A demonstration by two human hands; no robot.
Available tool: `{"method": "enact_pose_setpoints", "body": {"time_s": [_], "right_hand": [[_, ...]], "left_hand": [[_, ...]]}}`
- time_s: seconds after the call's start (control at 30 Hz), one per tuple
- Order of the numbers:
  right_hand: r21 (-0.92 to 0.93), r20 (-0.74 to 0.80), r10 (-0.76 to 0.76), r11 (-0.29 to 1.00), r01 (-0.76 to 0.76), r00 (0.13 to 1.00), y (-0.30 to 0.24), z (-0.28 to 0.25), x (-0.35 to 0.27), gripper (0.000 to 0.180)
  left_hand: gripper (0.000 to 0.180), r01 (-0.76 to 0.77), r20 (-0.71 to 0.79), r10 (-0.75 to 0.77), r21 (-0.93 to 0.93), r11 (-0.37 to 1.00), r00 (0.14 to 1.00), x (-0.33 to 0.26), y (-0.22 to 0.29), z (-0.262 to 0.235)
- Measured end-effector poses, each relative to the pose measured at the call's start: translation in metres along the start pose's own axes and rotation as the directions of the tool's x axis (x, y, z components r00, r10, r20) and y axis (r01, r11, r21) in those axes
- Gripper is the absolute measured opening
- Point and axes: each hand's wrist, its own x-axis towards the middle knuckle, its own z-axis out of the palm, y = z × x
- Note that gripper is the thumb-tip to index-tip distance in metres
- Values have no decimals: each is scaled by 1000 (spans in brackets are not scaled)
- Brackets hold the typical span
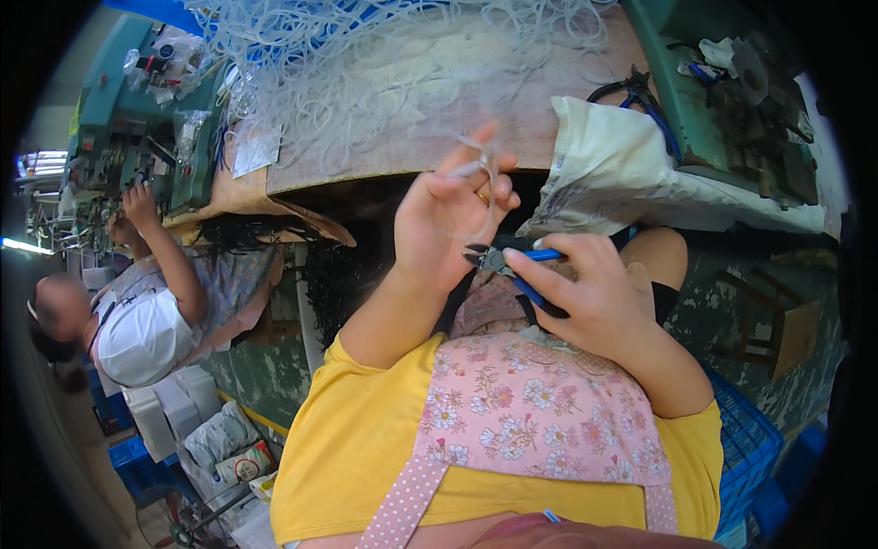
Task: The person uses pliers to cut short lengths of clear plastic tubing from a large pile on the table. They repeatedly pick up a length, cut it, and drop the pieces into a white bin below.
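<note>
In my left hand [439,215], raised in front of the table edge, a thin translucent plastic loop [495,197] is held between the fingers, which are somewhat blurred. My right hand [594,288] is wrapped round a pair of blue-handled side cutters [532,291]. Their dark jaws [479,256] look parted and point left, close below the loop and beside my left wrist. Whether the jaws touch the loop I cannot tell. Beyond my hands, a large tangled heap of similar translucent loops [315,69] spreads over the table.
Another pair of blue-handled pliers [637,91] lies by a white cloth sack [604,169] at the table's right. Green machines [732,119] stand on both sides. At far left a co-worker [151,320] handles a machine. A blue crate [745,439] sits low at right.
</note>
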Motion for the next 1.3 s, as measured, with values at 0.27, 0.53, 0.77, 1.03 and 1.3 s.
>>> {"method": "enact_pose_setpoints", "body": {"time_s": [0.27,0.53,0.77,1.03,1.3], "right_hand": [[199,29,69,977,-74,997,2,1,-7,70],[216,115,68,972,-92,991,2,7,-15,71],[346,119,161,918,-193,980,10,11,-18,73],[707,161,429,578,-407,889,22,14,-21,68],[775,183,528,442,-453,829,27,19,-24,68]], "left_hand": [[43,-286,326,72,899,-332,943,8,33,-32],[32,181,340,259,244,-953,904,104,95,-86],[20,71,299,209,412,-908,931,122,108,-74],[38,-334,501,603,865,-374,621,124,103,-67],[44,-345,-156,533,606,716,831,116,94,-67]]}}
